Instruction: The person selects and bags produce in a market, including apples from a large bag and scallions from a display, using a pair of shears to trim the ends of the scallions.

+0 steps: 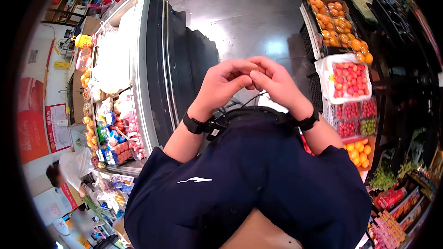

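My left hand (226, 80) and my right hand (273, 80) meet in front of my body, over the dark floor. Their fingers are curled and touch each other, with the thumbs close together. No object shows between them, though the inner fingers are partly hidden. Each wrist wears a black band. Below the hands, a black cable (251, 99) runs near my waist.
A glass-edged display freezer (143, 58) with packaged food stands on the left. Along the right are boxed orange fruit (334, 24), a white-lined crate of red fruit (350, 79), berry packs (347, 110) and oranges (358, 152). A person (74, 166) is at lower left.
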Demonstrator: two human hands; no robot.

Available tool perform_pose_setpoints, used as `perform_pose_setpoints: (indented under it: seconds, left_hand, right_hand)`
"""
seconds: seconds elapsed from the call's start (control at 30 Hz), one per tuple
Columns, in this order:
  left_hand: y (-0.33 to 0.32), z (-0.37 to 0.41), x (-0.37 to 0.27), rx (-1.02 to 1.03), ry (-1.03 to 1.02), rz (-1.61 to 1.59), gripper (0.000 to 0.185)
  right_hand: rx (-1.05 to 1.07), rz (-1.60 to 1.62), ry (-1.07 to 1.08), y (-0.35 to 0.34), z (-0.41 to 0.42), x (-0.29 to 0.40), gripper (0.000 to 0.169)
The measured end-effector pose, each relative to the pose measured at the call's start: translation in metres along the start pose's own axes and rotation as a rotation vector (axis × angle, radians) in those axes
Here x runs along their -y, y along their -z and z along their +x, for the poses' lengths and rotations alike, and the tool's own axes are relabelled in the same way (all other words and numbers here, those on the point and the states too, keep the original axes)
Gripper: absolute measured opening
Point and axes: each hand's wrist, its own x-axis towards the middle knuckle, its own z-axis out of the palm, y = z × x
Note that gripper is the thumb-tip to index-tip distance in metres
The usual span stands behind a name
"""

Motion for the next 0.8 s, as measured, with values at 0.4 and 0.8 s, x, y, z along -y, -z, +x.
perform_pose_setpoints:
  seconds: [0.4, 0.8]
  left_hand:
    - [0.177, 0.285, 0.003, -0.021, -0.031, -0.139, 0.013]
    - [0.266, 0.649, 0.002, 0.292, 0.105, -0.09, 0.016]
  right_hand:
    - [0.096, -0.071, -0.067, 0.13, 0.309, 0.072, 0.03]
    - [-0.413, -0.155, 0.165, 0.299, 0.537, 0.142, 0.031]
